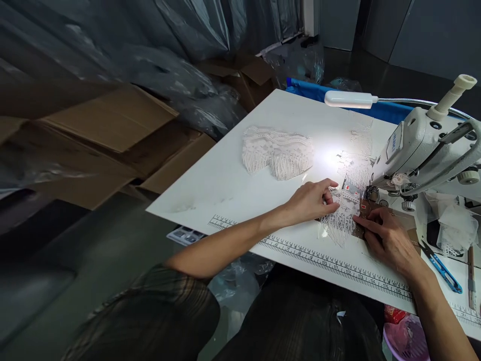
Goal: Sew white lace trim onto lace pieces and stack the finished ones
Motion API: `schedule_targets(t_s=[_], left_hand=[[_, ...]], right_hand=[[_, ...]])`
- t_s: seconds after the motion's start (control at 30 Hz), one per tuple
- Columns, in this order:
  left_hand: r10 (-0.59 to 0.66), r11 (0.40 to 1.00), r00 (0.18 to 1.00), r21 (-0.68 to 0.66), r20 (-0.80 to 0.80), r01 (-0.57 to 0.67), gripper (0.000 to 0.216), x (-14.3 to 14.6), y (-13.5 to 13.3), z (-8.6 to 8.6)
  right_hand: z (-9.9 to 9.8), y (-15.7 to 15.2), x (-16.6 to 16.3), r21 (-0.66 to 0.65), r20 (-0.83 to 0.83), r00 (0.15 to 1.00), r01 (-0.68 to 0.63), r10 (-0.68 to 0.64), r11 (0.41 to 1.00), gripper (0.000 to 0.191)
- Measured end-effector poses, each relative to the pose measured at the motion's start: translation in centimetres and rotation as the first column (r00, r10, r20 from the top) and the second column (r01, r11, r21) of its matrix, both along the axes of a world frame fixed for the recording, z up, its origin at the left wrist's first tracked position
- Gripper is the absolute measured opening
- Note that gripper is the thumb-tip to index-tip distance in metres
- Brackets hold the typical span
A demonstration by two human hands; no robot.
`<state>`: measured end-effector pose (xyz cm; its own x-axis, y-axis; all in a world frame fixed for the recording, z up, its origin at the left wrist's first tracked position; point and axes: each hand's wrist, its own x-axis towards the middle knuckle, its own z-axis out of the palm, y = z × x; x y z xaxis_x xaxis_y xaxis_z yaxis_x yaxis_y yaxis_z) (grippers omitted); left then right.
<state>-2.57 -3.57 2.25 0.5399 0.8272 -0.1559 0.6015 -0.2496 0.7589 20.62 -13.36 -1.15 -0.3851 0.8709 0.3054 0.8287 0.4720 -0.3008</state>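
Observation:
My left hand [313,200] has its thumb and fingers closed at the left edge of a white lace piece [340,208]. This piece lies under the head of a white sewing machine [409,145], by its needle area. With fingers stretched out, my right hand [389,240] rests at the right edge of the lace, its fingertip touching down beside the brown plate [400,218]. More lace [358,150] trails behind the machine's needle area. Further left on the white table lies another folded lace stack [278,150].
A lit lamp [349,99] hangs over the table [210,185], whose front edge carries a ruler scale [323,258]. Blue thread snips [443,271] and a brown pen-like tool [471,278] lie at the right. Cardboard boxes [112,118] stand left of the table.

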Motion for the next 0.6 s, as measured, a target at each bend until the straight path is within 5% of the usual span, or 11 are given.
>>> schedule_targets(t_s=[0.23, 0.33, 0.43, 0.53, 0.6], left_hand=[[-0.025, 0.997, 0.998, 0.069, -0.055, 0.029, 0.046, -0.1, -0.2, -0.2], [-0.044, 0.961, 0.996, 0.271, -0.077, 0.064, 0.039, -0.1, -0.2, -0.7], [-0.222, 0.815, 0.963, 0.514, -0.153, 0.269, 0.027, 0.7, 0.1, -1.0], [-0.520, 0.610, 0.815, 0.557, -0.256, 0.564, 0.027, 2.1, 0.8, -1.0], [-0.604, 0.515, 0.730, 0.541, -0.320, 0.664, 0.028, 2.8, 1.3, -0.9]], right_hand=[[0.0, -0.1, -0.1, -0.020, 0.028, 0.999, 0.020, -0.019, 1.000, 0.039], [0.1, -0.1, -0.1, -0.018, 0.027, 1.000, 0.014, -0.014, 1.000, 0.038], [0.2, -0.1, -0.2, -0.022, 0.035, 0.999, 0.019, -0.018, 1.000, 0.039], [0.5, -0.1, -0.4, -0.049, 0.045, 0.999, 0.026, -0.024, 0.998, 0.039], [0.6, -0.1, -0.5, -0.059, 0.053, 0.998, 0.033, -0.030, 0.998, 0.038]])
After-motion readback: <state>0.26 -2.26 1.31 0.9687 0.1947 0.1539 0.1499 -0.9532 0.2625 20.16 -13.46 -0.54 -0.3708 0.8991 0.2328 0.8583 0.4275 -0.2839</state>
